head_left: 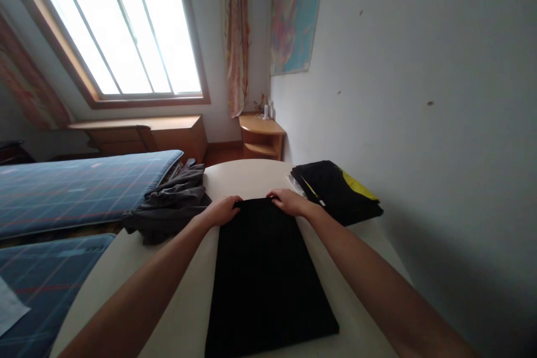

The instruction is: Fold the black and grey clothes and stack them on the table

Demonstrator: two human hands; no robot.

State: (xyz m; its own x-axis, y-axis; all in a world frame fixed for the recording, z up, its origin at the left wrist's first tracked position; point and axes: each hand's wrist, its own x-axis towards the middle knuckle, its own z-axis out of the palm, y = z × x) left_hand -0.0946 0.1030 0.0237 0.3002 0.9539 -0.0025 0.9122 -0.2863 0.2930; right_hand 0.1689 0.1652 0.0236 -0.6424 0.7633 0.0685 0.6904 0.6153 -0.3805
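A black folded garment (268, 279) lies flat on a cream round-edged table (184, 302), its long side running away from me. My left hand (221, 211) pinches the far left corner of the cloth. At the far right corner, my right hand (287, 202) grips the same edge with its fingers curled over it. Beside my right hand rests a folded black and yellow garment stack (335, 187). To the left of my left hand, a crumpled dark grey garment (172, 201) hangs partly over the table's edge.
Left of the table are blue plaid mattresses (84, 187). A white wall (440, 151) rises close on the right. Beyond the table stand a small wooden corner shelf (262, 125) and a wooden desk (176, 123) under the window (126, 28).
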